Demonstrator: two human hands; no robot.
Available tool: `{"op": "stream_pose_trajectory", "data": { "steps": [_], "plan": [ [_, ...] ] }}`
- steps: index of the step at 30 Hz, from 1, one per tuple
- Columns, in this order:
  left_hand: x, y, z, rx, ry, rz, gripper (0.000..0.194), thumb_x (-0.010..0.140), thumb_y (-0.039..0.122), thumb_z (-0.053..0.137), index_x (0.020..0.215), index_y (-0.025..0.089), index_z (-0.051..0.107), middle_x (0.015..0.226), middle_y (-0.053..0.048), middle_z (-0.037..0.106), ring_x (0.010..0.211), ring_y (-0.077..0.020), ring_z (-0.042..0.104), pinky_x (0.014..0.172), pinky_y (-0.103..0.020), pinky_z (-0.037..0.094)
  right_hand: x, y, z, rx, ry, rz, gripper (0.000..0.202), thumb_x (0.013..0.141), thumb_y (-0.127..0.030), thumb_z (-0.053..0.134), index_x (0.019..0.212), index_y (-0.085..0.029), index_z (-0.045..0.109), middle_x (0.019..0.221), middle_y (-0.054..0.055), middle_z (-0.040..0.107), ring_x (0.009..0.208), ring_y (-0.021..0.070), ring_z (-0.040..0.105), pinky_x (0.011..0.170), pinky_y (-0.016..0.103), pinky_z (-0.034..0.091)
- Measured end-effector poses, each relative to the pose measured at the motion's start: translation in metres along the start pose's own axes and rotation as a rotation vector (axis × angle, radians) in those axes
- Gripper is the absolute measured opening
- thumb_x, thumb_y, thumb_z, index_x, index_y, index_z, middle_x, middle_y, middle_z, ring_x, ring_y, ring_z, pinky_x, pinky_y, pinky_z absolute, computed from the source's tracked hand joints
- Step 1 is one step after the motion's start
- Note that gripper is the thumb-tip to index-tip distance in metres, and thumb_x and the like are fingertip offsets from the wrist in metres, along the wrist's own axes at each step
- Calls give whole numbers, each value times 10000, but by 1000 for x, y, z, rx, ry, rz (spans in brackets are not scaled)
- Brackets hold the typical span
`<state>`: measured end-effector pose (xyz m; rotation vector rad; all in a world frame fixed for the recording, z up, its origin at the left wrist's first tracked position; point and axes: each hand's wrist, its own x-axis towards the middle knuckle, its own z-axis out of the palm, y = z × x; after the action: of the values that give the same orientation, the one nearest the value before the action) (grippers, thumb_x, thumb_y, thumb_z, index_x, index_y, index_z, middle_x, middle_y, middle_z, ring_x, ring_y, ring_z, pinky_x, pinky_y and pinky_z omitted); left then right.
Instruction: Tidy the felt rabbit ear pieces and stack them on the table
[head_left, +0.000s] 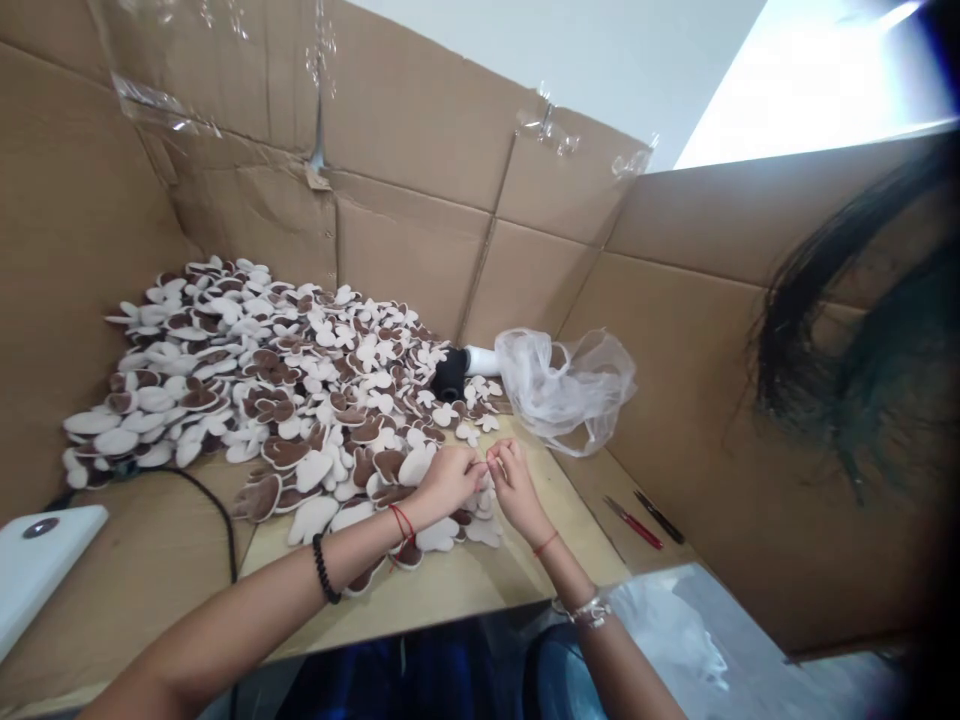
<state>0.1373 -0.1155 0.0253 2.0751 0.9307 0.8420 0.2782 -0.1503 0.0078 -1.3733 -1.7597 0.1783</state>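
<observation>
My left hand (452,484) and my right hand (513,484) meet above the front right edge of a large heap of flat, bunny-shaped felt pieces (300,385), white and brown. The fingertips of each hand are pinched closed, almost touching one another. Whatever they hold between them is too small to make out. Several felt pieces lie under and around my wrists on the pale board (540,570). Just beyond my hands, a black thread spool (450,375) lies against the heap beside a white cone (482,361).
Right of the spools lies a crumpled clear plastic bag (566,385). Two slim tools, red-handled tweezers (637,524) and a black one (660,517), rest farther right. Cardboard walls (420,230) enclose the back and sides. A white device (45,560) and black cable (217,500) are at left.
</observation>
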Motion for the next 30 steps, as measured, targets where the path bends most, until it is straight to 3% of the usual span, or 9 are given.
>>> {"op": "stream_pose_trajectory", "data": {
  "steps": [6,11,13,16,19,23,30],
  "plan": [
    [-15,-14,-37,0,-48,68,279,806,245,483,553,158,565,501,10,570,501,-118,512,557,-226,363,-14,-12,1,29,51,64,207,930,-304,371,775,-214,475,874,58,477,887,221,457,827,390,411],
    [-22,-18,-52,-60,-73,40,302,850,320,407,670,153,581,579,-12,617,487,-124,535,508,-221,388,-19,-15,0,20,61,108,210,925,-308,364,763,-215,460,837,50,474,871,223,462,830,395,409],
    [-24,-14,-52,-73,-70,48,326,875,349,362,751,152,590,665,-31,650,533,-131,567,526,-226,411,-20,-16,2,10,73,108,204,922,-303,369,762,-215,459,828,47,473,867,221,461,839,395,407],
    [-25,-7,-44,-85,-51,76,338,847,435,439,805,148,612,732,-45,665,634,-153,590,593,-243,429,-23,-20,6,-11,102,106,188,920,-291,379,771,-215,465,839,47,472,874,216,457,845,391,408],
    [-26,-5,-32,-122,-89,41,380,787,489,513,737,129,626,619,-36,638,564,-155,568,542,-244,411,-26,-25,9,-23,104,107,169,913,-266,386,776,-212,468,847,49,466,880,215,456,844,390,410],
    [-29,-6,-20,-137,-104,32,327,767,415,507,640,127,595,519,-15,587,503,-140,544,509,-231,396,-30,-28,8,-13,109,123,151,903,-229,397,776,-209,477,849,48,470,877,210,459,838,387,419],
    [-29,4,-33,-75,-68,132,254,758,327,490,587,144,536,519,4,557,497,-117,494,515,-216,349,-33,-30,5,69,46,105,130,908,-260,443,815,-202,513,882,46,502,914,192,485,816,344,452]
  ]
}}
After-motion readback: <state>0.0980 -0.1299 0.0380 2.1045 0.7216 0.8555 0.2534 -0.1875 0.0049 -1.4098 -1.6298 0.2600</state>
